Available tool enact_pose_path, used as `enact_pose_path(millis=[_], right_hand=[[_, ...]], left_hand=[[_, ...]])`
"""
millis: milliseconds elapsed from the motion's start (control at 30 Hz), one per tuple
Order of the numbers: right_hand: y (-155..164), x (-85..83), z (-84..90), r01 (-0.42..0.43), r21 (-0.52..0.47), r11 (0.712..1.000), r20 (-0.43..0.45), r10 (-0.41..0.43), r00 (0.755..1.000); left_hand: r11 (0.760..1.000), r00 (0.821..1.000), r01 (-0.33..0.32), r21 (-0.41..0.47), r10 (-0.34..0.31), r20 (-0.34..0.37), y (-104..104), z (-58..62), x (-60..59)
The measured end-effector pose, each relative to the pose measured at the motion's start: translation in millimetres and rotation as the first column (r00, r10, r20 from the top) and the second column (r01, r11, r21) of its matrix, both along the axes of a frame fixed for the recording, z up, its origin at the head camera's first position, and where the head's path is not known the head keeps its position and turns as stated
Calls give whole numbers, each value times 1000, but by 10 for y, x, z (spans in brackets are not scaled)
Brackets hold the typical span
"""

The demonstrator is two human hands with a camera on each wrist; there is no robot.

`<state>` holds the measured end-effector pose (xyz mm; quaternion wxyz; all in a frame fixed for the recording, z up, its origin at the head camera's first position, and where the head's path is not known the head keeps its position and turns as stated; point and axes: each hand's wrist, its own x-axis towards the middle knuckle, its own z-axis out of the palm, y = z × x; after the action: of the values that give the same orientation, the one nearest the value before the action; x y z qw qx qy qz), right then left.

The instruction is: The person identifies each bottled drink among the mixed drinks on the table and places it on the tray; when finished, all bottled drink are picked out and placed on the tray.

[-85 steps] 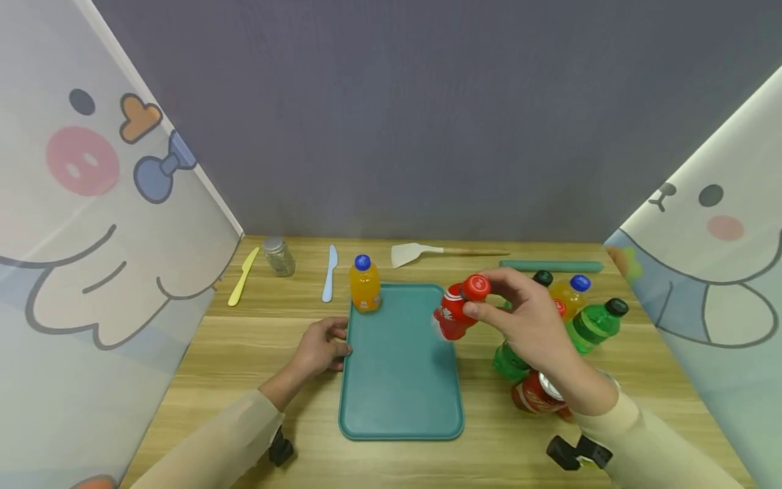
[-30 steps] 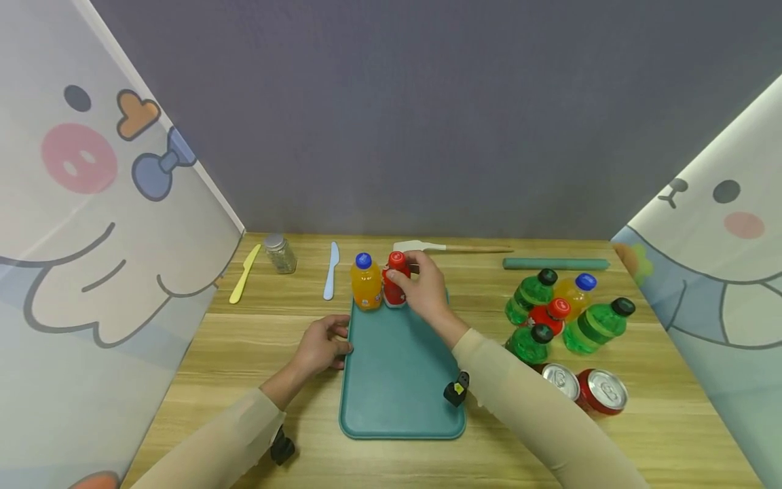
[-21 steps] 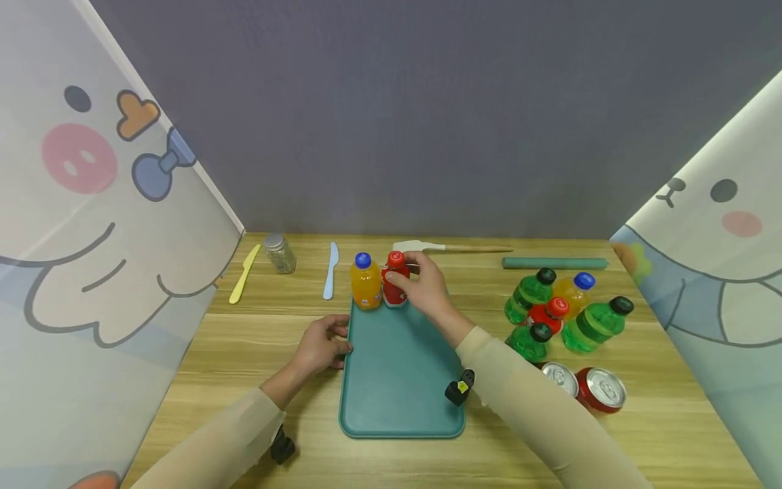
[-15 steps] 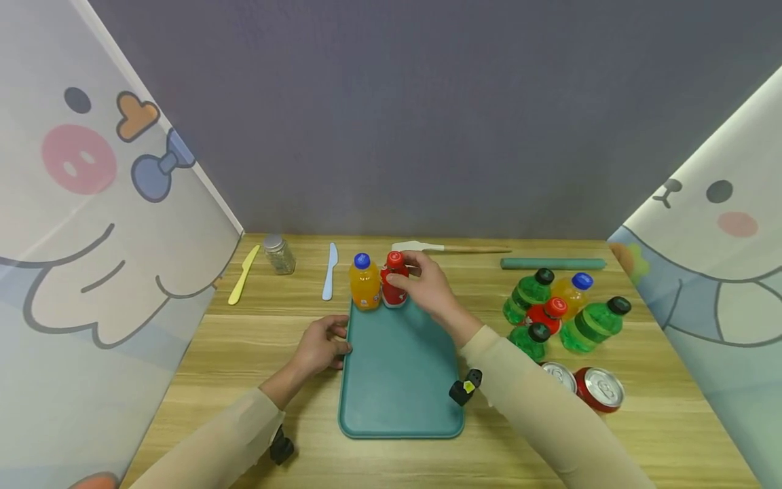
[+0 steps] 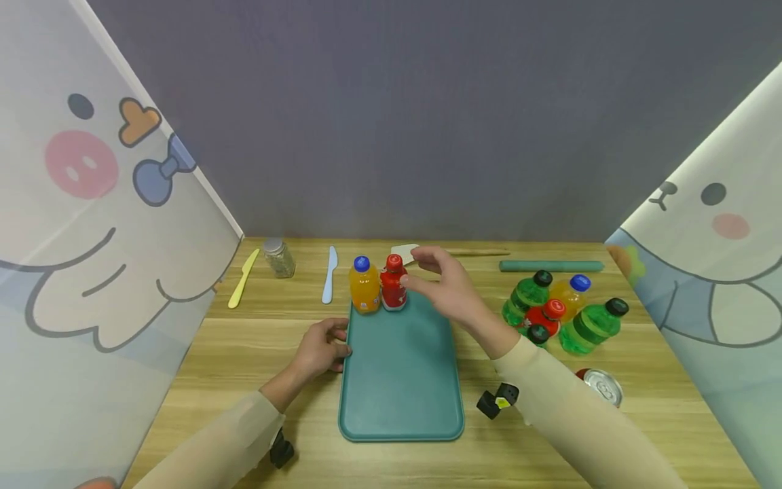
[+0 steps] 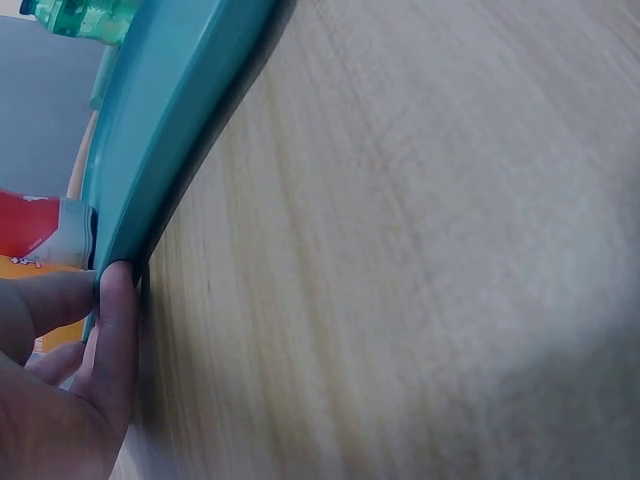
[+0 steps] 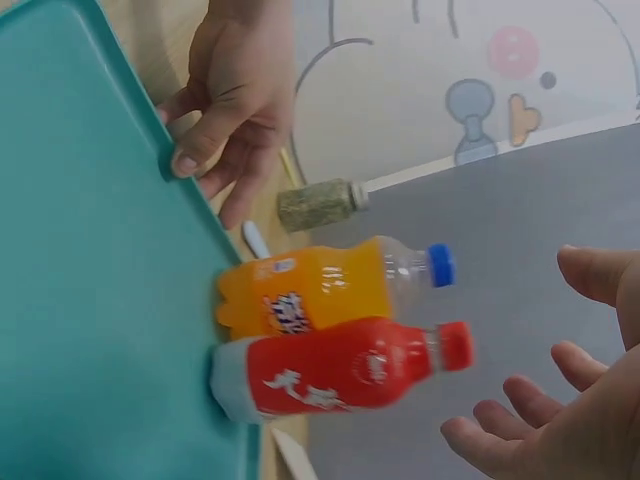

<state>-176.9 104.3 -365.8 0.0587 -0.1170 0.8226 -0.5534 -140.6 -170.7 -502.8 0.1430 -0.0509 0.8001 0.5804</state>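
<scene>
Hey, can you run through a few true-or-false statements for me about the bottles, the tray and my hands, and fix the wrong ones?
1. An orange bottle and a red bottle stand on the tray. True.
2. The right hand grips that red bottle. False: the right hand holds nothing, its fingers clear of the bottle.
3. The left hand touches the tray's edge. True.
4. The green bottles are on the tray. False: the green bottles are on the table, right of the tray.
5. The tray's orange bottle has a blue cap. True.
</scene>
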Motion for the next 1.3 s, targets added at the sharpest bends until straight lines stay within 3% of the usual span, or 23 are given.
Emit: enact_pose_path(millis=[233, 433, 567, 900, 1300], right_hand=[[374, 225, 226, -42, -16, 999, -37, 41, 998], [758, 381, 364, -2, 52, 999, -165, 10, 986], [1019, 529, 401, 32, 105, 994, -201, -10, 979], [1503, 854, 211, 127, 172, 977, -196, -92, 976], [1745, 1012, -63, 177, 257, 950, -223, -120, 967]], left_hand=[[1000, 1000, -11, -11, 11, 2, -8, -32, 25], [1000, 1000, -14, -5, 14, 9, -11, -42, 27], [1000, 1000, -15, -4, 15, 12, -7, -49, 27], [1000, 1000, -23, -15, 23, 4, 9, -14, 22], [1000, 1000, -26, -9, 26, 7, 16, -19, 7]])
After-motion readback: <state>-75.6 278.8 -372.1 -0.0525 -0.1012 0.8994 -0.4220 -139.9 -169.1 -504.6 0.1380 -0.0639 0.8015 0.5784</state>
